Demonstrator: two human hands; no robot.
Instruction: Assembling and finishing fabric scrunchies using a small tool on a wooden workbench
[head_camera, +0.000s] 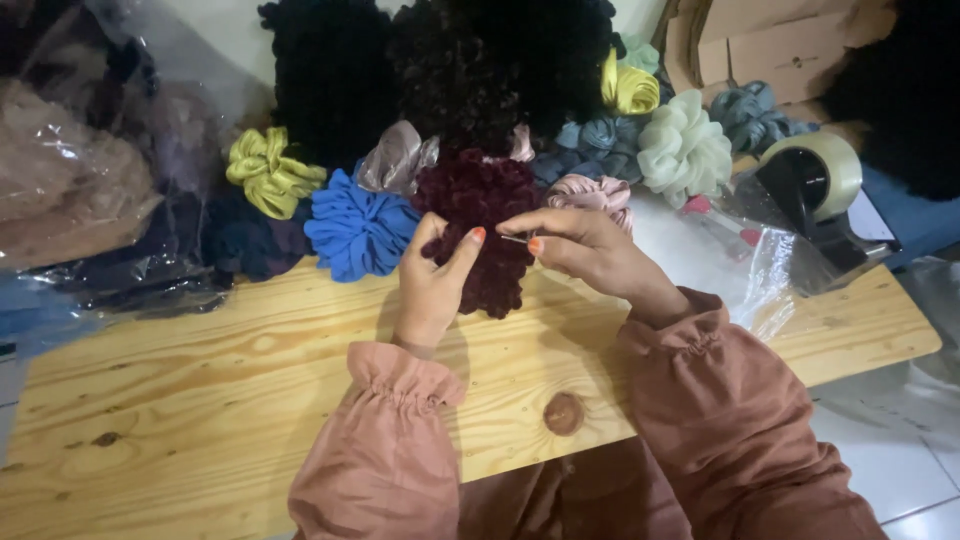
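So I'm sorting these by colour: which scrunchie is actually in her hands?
The dark maroon scrunchie, gripped by the left hand and right hand. The blue scrunchie beside it lies untouched.

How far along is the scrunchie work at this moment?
Done: finished scrunchies, blue and yellow-green among them, lie piled behind. In hand: the left hand holds a maroon scrunchie while the right hand pinches what looks like a needle. Left: I cannot tell.

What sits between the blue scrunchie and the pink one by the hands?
Head view: the maroon scrunchie, gripped by the left hand; the right hand pinches a thin needle-like thing at its edge.
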